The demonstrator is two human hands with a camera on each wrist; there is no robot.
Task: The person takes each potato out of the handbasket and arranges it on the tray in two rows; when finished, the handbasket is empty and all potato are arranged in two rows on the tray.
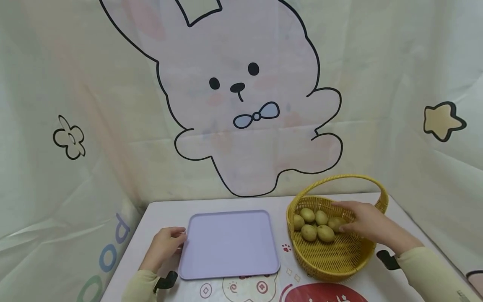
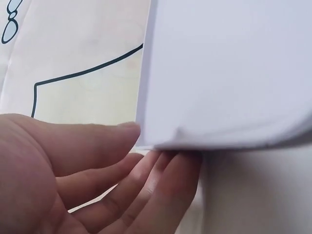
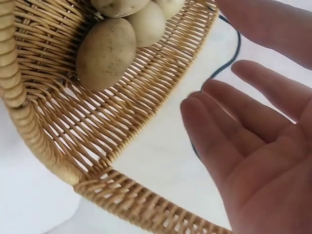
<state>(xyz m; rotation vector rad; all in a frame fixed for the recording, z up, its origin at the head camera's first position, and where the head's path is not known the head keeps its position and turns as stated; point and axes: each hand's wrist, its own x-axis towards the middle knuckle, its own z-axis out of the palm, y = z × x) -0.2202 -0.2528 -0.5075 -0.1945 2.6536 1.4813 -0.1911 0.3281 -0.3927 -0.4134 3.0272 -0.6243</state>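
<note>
A lilac rectangular tray [image 1: 229,245] lies flat. My left hand [image 1: 163,247] is at its left side; in the left wrist view the thumb [image 2: 100,146] meets the rim and the other fingers reach beneath the edge. To the right stands a yellow wicker basket [image 1: 332,260] with a tall arched handle. Several potatoes [image 1: 325,233] are grouped toward its back left. My right hand [image 1: 367,222] hovers over the basket's right side, under the handle, thumb near the rightmost potato. In the right wrist view its fingers are loosely spread, with nothing between them, and a potato [image 3: 106,54] shows nearby.
The white table [image 1: 166,212] carries printed patterns, including a red shape [image 1: 324,292] near the front. A cloth backdrop [image 1: 245,147] with a rabbit drawing rises behind it, and more cloth hangs at both sides. Black straps [image 1: 166,280] sit on both wrists.
</note>
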